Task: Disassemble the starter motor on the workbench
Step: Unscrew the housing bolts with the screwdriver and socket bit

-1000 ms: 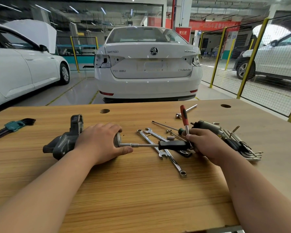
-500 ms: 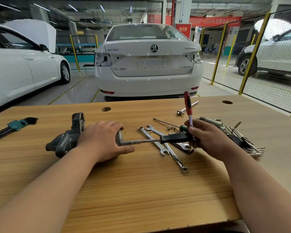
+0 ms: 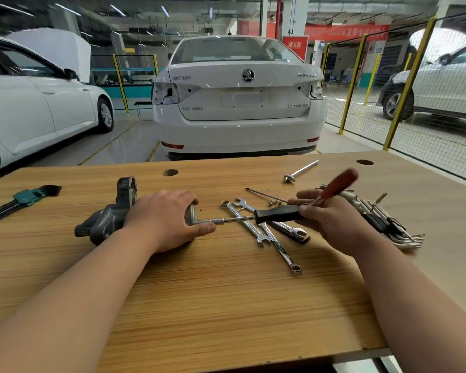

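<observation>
The starter motor (image 3: 111, 216) lies on its side on the left half of the wooden workbench (image 3: 226, 305), its dark nose housing pointing left and away, while the left hand (image 3: 164, 219) is wrapped over the cylindrical body and hides nearly all of it; only a sliver of the metal end cap shows between thumb and fingers. The right hand (image 3: 331, 219) is closed around the black handle of a nut driver (image 3: 253, 215), whose thin shaft runs left to the motor's end cap; the exact point of contact is covered by the left thumb. The same hand also pinches a red-handled screwdriver (image 3: 336, 184), motion-blurred, so its tip cannot be made out. Under the driver shaft lie several crossed combination wrenches (image 3: 269, 238). A fan of hex keys (image 3: 388, 224) sits partly behind the right hand. A second hex key set (image 3: 24, 199) in a green holder lies at the far left, its end cut off by the frame.
</observation>
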The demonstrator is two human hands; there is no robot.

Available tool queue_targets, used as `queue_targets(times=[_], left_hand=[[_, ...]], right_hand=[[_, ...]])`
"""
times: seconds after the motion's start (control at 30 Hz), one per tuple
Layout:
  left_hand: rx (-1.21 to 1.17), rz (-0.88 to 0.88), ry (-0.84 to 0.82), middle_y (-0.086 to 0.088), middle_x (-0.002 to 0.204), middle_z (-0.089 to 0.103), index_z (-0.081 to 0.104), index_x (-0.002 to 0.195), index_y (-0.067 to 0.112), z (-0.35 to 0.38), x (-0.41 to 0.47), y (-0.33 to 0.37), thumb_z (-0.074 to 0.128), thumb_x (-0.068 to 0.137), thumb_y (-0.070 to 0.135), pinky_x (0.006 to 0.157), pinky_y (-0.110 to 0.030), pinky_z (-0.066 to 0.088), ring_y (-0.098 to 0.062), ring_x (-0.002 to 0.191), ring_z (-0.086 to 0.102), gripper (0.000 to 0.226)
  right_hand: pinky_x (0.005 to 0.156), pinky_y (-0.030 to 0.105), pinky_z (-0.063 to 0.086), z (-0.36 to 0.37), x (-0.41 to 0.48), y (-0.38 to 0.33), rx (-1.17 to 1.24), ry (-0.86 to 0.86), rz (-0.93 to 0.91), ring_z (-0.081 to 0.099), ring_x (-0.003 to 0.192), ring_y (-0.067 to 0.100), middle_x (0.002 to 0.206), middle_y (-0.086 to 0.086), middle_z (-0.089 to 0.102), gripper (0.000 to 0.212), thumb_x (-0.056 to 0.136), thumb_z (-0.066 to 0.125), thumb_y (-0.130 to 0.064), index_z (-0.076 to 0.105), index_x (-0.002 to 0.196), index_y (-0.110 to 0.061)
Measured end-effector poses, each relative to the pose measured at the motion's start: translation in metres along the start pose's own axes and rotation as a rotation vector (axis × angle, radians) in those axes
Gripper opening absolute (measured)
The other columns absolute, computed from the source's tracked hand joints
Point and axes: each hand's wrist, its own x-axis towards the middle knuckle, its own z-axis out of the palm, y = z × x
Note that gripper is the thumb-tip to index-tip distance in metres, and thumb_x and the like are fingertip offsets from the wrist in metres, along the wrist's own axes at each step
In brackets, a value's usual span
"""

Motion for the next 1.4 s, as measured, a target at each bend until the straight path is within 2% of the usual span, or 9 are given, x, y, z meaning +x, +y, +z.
queue_targets(times=[0.13,0.27,0.37,0.6,0.73,0.93,1.07,1.23,1.4], left_hand=[[0.0,0.016,-0.006,0.019,0.135,0.047,0.037,0.132,0.044,-0.001,0.0,0.0,0.01,0.053,0.099,0.084,-0.035,0.04,-0.011,0.119,0.046,0.1],[-0.001,0.023,-0.016,0.018,0.136,0.046,0.036,0.133,0.043,-0.002,0.0,0.0,0.009,0.051,0.099,0.086,-0.035,0.041,-0.011,0.119,0.046,0.102],[-0.001,0.015,-0.011,0.019,0.136,0.045,0.036,0.132,0.045,0.0,0.0,0.0,0.011,0.05,0.1,0.087,-0.036,0.041,-0.011,0.119,0.046,0.102],[-0.005,-0.007,-0.028,0.02,0.137,0.044,0.035,0.132,0.046,0.0,0.001,0.0,0.026,0.046,0.101,0.092,-0.037,0.04,-0.011,0.122,0.044,0.102],[-0.004,-0.011,-0.044,0.019,0.139,0.043,0.034,0.133,0.047,-0.001,0.0,0.001,0.027,0.047,0.101,0.094,-0.037,0.04,-0.012,0.123,0.043,0.102],[-0.008,-0.002,-0.058,0.017,0.14,0.043,0.035,0.133,0.045,-0.003,-0.001,0.0,0.013,0.053,0.101,0.095,-0.04,0.038,-0.013,0.124,0.043,0.1],[-0.006,-0.004,-0.045,0.015,0.139,0.044,0.036,0.135,0.042,-0.003,-0.001,0.002,0.014,0.062,0.096,0.097,-0.039,0.037,-0.013,0.124,0.043,0.093],[0.01,-0.004,-0.032,0.014,0.14,0.044,0.035,0.137,0.039,-0.002,-0.002,0.005,0.024,0.066,0.092,0.099,-0.036,0.035,-0.013,0.125,0.043,0.089],[0.006,0.005,-0.007,0.015,0.139,0.044,0.036,0.136,0.038,-0.003,-0.005,0.006,0.028,0.067,0.09,0.098,-0.035,0.034,-0.012,0.124,0.043,0.088]], right_hand=[[0.064,0.027,0.058,0.002,-0.002,-0.001,-0.156,0.055,0.049,0.074,0.081,0.024,0.094,0.012,0.074,0.029,0.087,0.065,-0.034,0.071,0.102,-0.009],[0.04,0.018,0.045,0.013,-0.006,-0.005,-0.431,0.173,0.098,0.061,0.043,0.012,0.062,0.003,0.072,0.043,0.101,0.043,-0.048,0.066,0.093,-0.013],[0.032,0.012,0.034,0.015,-0.007,-0.007,-0.585,0.232,0.112,0.048,0.033,0.004,0.045,-0.008,0.061,0.047,0.1,0.038,-0.054,0.065,0.086,-0.018],[0.049,0.021,0.045,0.008,-0.009,-0.005,-0.308,0.107,-0.063,0.051,0.05,0.008,0.061,-0.003,0.063,0.019,0.099,0.053,-0.033,0.071,0.104,-0.03],[0.062,0.029,0.051,0.001,-0.007,-0.005,-0.002,0.014,-0.055,0.058,0.064,0.017,0.081,0.006,0.064,0.022,0.096,0.057,-0.011,0.073,0.109,-0.02],[0.08,0.029,0.058,-0.001,-0.009,-0.007,0.145,-0.051,-0.02,0.068,0.098,0.028,0.111,0.015,0.068,0.037,0.089,0.05,0.015,0.072,0.103,-0.011],[0.081,0.029,0.058,-0.001,-0.009,-0.008,0.189,-0.042,0.014,0.068,0.099,0.027,0.113,0.015,0.068,0.036,0.088,0.05,0.015,0.07,0.105,-0.009],[0.069,0.025,0.058,-0.005,-0.005,-0.005,0.214,-0.027,0.058,0.073,0.092,0.024,0.106,0.011,0.074,0.031,0.087,0.058,0.005,0.067,0.112,-0.01],[0.058,0.024,0.054,0.003,-0.005,-0.003,-0.142,0.081,0.011,0.067,0.062,0.018,0.081,0.011,0.068,0.017,0.095,0.061,-0.02,0.072,0.102,-0.009]])
